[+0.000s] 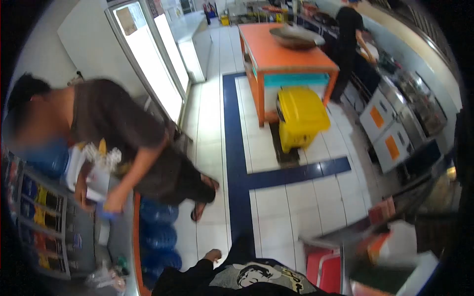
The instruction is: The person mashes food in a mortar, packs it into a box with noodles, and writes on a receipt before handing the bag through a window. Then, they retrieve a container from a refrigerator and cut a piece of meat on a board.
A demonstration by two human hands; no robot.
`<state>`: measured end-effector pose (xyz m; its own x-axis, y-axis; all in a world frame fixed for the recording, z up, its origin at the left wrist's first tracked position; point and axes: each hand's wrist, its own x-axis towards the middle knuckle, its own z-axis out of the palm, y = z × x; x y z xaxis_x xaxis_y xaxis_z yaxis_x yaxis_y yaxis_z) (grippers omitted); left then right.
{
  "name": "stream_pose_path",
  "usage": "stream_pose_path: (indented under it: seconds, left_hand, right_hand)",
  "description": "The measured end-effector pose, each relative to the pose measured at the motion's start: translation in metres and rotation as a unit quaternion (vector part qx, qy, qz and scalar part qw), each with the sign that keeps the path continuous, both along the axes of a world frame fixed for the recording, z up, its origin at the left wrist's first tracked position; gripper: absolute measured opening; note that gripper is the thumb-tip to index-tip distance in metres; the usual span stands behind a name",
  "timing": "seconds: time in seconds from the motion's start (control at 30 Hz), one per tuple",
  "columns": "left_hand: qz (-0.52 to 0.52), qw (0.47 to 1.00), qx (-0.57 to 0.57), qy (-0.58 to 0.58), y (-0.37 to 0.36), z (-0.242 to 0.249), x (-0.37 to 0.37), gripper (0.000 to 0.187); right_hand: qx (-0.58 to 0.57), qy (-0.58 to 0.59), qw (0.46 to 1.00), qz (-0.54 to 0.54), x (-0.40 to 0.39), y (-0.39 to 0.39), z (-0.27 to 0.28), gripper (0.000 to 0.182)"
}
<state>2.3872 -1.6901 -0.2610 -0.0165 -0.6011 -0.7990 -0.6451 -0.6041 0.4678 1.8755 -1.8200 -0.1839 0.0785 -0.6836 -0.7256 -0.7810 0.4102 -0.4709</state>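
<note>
My left hand (213,255) hangs low beside my body at the bottom centre, below a black sleeve. Its fingers look curled, but what they hold, if anything, is too small to tell. White floor tiles lie around it, with the blue water bottles (160,237) to its left. My right hand does not show in the view. The printed front of my shirt (256,276) fills the bottom edge.
A person in dark clothes (113,118) leans over a counter at the left. An orange table (286,54) bears a large wok (296,38). Before it stands a yellow bin (302,117). Another person (348,49) works at the right counter. Glass-door fridges (148,59) line the left.
</note>
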Motion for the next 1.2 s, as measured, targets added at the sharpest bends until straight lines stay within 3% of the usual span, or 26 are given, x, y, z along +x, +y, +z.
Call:
stream_pose_path:
  seconds: [0.03,0.07,0.1,0.13,0.17,0.2,0.23,0.3,0.37,0.47,0.5,0.57,0.63,0.67,0.7,0.73,0.77,0.8,0.83,0.87,0.93,1.0,1.13,1.2]
  left_hand:
    - [-0.023,0.998,0.056,-0.027,-0.083,-0.017,0.014,0.025]
    - [-0.233,0.953,-0.138,-0.138,-0.154,-0.028,0.03,0.025]
    - [-0.226,0.952,-0.151,-0.141,-0.226,-0.014,0.036,0.028]
    - [-0.22,0.951,-0.164,-0.145,-0.315,0.06,0.03,0.03]
    - [-0.147,0.963,-0.192,-0.122,-0.375,0.059,0.054,0.025]
    - [0.021,0.962,-0.268,-0.041,-0.444,0.103,0.06,0.023]
    - [0.0,0.925,-0.379,-0.042,-0.51,0.116,0.079,0.022]
    - [0.104,0.924,-0.362,0.058,-0.633,0.19,0.121,0.018]
    - [0.137,0.863,-0.481,0.067,-0.746,0.22,0.179,0.018]
    - [0.152,0.757,-0.635,-0.016,-0.892,0.279,0.289,0.025]
    - [0.221,0.753,-0.619,-0.026,-0.93,0.3,0.331,0.025]
    - [0.283,0.748,-0.582,-0.145,-0.991,0.353,0.416,0.03]
    - [0.351,0.667,-0.65,-0.096,-1.043,0.403,0.499,0.033]
    - [0.343,0.631,-0.677,-0.16,-1.069,0.418,0.551,0.037]
    - [0.426,0.666,-0.57,-0.224,-1.104,0.422,0.623,0.043]
    - [0.384,0.609,-0.634,-0.281,-1.111,0.454,0.665,0.046]
    - [0.392,0.597,-0.659,-0.238,-1.117,0.498,0.696,0.043]
    - [0.468,0.498,-0.635,-0.36,-1.143,0.5,0.757,0.038]
    - [0.493,0.497,-0.654,-0.284,-1.144,0.535,0.783,0.044]
    - [0.519,0.47,-0.596,-0.393,-1.161,0.547,0.844,0.057]
    - [0.547,0.37,-0.636,-0.4,-1.176,0.575,0.913,0.063]
    - [0.609,0.327,-0.569,-0.445,-1.193,0.603,0.952,0.063]
    - [0.641,0.336,-0.525,-0.448,-1.22,0.617,0.999,0.067]
    - [0.695,0.271,-0.411,-0.523,-1.247,0.623,0.99,0.064]
  right_hand:
    - [-0.002,-0.002,1.0,0.006,0.022,-0.047,0.003,0.031]
    - [-0.005,-0.006,1.0,0.014,0.041,-0.087,0.005,0.031]
    - [-0.001,-0.008,1.0,0.018,0.059,-0.128,0.011,0.03]
    - [0.0,-0.013,1.0,0.022,0.075,-0.169,0.018,0.03]
    - [0.0,-0.018,1.0,0.024,0.094,-0.205,0.026,0.029]
    - [0.003,-0.022,0.999,0.03,0.113,-0.245,0.032,0.029]
    - [0.007,-0.023,0.999,0.035,0.129,-0.281,0.036,0.029]
    - [0.015,-0.026,0.998,0.047,0.169,-0.354,0.033,0.028]
    - [0.026,-0.024,0.998,0.058,0.207,-0.43,0.022,0.027]
    - [0.055,-0.011,0.995,0.087,0.262,-0.539,0.004,0.026]
    - [0.067,-0.005,0.993,0.101,0.285,-0.573,0.002,0.026]
    - [0.085,-0.002,0.987,0.138,0.331,-0.646,0.002,0.025]
    - [0.079,-0.036,0.982,0.17,0.389,-0.733,0.003,0.025]
    - [0.069,-0.071,0.979,0.179,0.424,-0.778,0.006,0.025]
    - [0.063,-0.114,0.975,0.18,0.462,-0.822,0.009,0.024]
    - [0.051,-0.205,0.97,0.116,0.506,-0.864,0.019,0.032]
    - [0.118,-0.254,0.958,0.068,0.552,-0.912,0.04,0.034]
    - [0.071,-0.294,0.946,0.12,0.594,-0.953,0.058,0.036]
    - [0.069,-0.325,0.937,0.111,0.637,-0.99,0.089,0.035]
    - [0.066,-0.358,0.926,0.103,0.674,-1.025,0.114,0.035]
    - [0.078,-0.381,0.917,0.085,0.724,-1.084,0.13,0.035]
    - [0.102,-0.385,0.915,0.072,0.757,-1.153,0.138,0.036]
    - [0.169,-0.426,0.883,0.098,0.806,-1.274,0.134,0.037]
    - [0.259,-0.433,0.856,0.111,0.839,-1.332,0.128,0.037]
